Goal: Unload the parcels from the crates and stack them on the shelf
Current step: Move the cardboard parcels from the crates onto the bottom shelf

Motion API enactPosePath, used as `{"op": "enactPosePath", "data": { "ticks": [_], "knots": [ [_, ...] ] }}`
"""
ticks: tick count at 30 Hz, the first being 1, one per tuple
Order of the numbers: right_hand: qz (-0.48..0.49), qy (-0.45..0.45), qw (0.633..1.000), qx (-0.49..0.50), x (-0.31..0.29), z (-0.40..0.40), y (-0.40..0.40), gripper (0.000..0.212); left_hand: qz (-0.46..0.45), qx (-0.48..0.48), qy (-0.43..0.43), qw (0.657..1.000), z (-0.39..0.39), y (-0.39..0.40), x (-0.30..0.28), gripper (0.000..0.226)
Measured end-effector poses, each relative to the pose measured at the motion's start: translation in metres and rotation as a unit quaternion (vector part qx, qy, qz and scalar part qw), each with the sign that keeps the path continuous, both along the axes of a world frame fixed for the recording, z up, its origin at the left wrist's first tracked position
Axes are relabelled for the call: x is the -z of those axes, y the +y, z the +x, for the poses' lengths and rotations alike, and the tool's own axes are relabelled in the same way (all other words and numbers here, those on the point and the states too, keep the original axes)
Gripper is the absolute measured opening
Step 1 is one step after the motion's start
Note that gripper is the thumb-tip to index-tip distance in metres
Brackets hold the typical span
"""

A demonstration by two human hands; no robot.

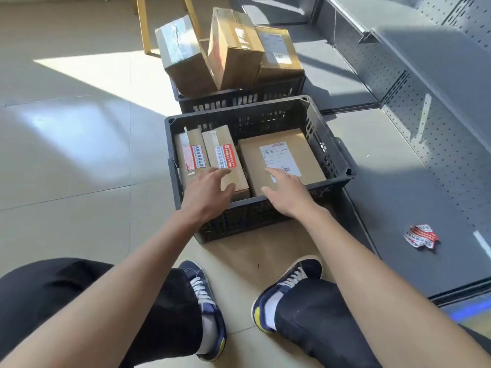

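My left hand [210, 189] and right hand [285, 192] hover spread, holding nothing. The middle parcel [225, 163] lies between them, nearer the left, pointing away from me.

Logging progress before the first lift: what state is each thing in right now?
Near crate: three parcels lying flat inside.
Far crate: three parcels piled above its rim.
Shelf: no parcels; crumpled label on it.
Left hand: open, over the middle parcel.
Right hand: open, over the wide parcel.
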State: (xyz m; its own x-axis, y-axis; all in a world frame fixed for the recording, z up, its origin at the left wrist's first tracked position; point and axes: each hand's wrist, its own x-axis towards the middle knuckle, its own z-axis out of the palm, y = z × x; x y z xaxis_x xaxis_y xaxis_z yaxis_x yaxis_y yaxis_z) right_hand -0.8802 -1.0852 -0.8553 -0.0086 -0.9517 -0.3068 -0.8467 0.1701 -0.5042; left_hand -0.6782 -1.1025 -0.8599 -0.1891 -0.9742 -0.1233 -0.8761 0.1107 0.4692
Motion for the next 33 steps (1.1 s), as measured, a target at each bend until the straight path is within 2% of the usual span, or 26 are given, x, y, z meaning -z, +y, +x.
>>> {"op": "enactPosePath", "data": {
  "ticks": [7,14,19,23,27,33],
  "knots": [
    [0.055,-0.051,0.997,0.0,0.042,0.031,-0.052,0.063,0.016,0.01,-0.064,0.998,0.01,-0.037,0.043,0.049],
    [0.088,-0.115,0.989,0.015,0.063,0.055,-0.08,0.07,0.014,0.064,-0.133,0.989,0.02,-0.053,0.062,0.036],
    [0.111,-0.137,0.984,0.04,0.074,0.057,-0.087,0.088,0.0,0.076,-0.131,0.988,0.02,-0.052,0.069,0.041],
    [0.087,-0.157,0.982,0.055,0.077,0.058,-0.088,0.085,0.009,0.079,-0.128,0.989,0.021,-0.051,0.076,0.047],
    [0.055,-0.157,0.983,0.074,0.077,0.06,-0.087,0.084,0.0,0.073,-0.114,0.991,0.02,-0.048,0.076,0.041],
    [0.002,-0.167,0.982,0.083,0.073,0.059,-0.083,0.068,0.032,0.038,-0.102,0.994,0.019,-0.048,0.072,0.047]
  ]
}}
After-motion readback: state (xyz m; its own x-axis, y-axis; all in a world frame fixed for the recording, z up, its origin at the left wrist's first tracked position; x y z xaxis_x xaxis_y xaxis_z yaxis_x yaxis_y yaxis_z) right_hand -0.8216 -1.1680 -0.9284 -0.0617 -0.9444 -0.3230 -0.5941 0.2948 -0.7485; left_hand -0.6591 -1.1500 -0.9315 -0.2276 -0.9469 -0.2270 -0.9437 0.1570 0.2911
